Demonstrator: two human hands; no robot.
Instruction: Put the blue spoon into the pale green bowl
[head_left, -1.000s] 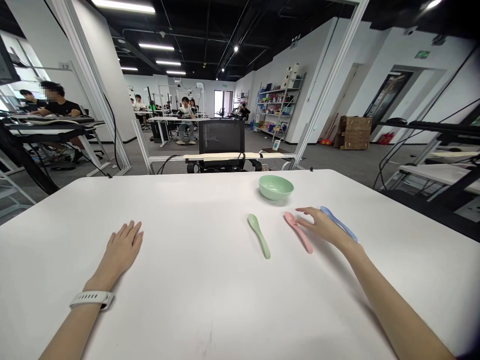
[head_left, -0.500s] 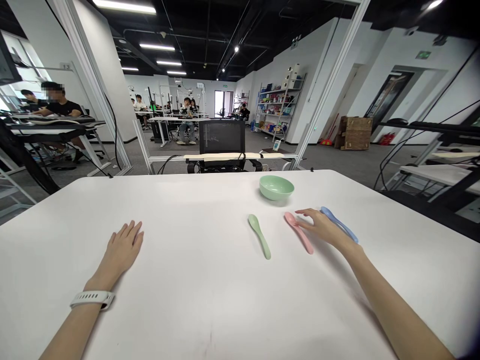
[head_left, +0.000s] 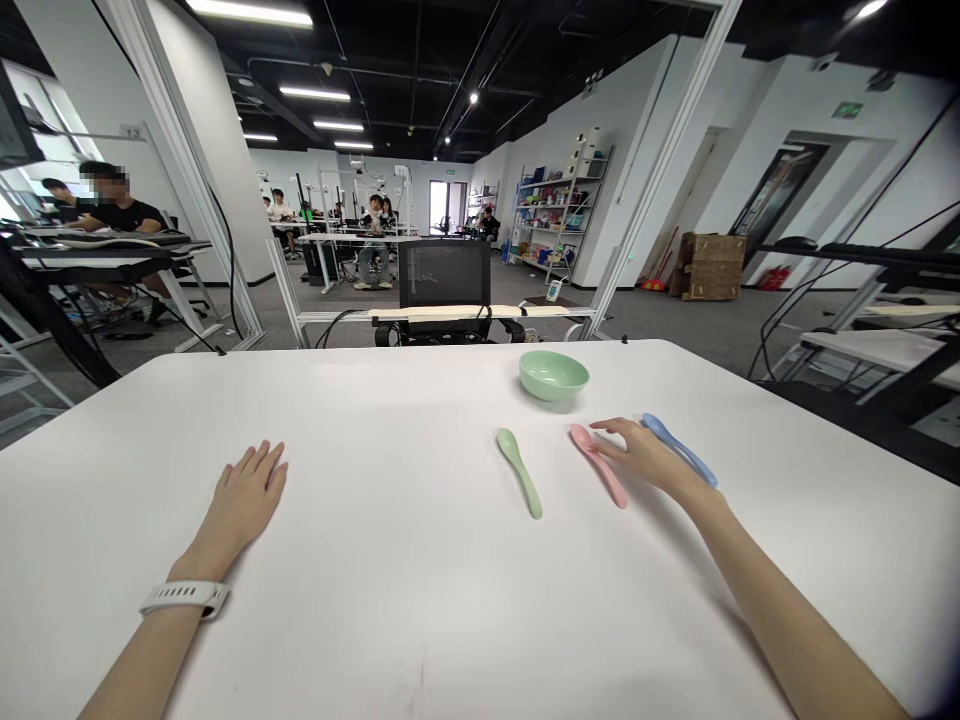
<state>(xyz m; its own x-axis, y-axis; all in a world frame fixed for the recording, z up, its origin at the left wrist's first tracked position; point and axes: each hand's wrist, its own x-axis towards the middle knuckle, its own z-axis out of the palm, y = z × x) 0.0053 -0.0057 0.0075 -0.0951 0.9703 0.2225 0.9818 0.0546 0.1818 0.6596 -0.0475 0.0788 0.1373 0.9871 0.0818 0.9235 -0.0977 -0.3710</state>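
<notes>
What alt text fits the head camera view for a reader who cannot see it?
A person's right hand rests on a white table, fingers at a pink spoon, with a blue spoon just beyond. A green spoon and a green bowl lie nearby; the left hand, wearing a white wristband, lies flat and empty.

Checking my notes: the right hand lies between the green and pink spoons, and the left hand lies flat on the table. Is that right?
No: the right hand lies between the pink spoon and the blue spoon, not the green and pink spoons, as the head view shows. The left hand does lie flat on the table.
</notes>
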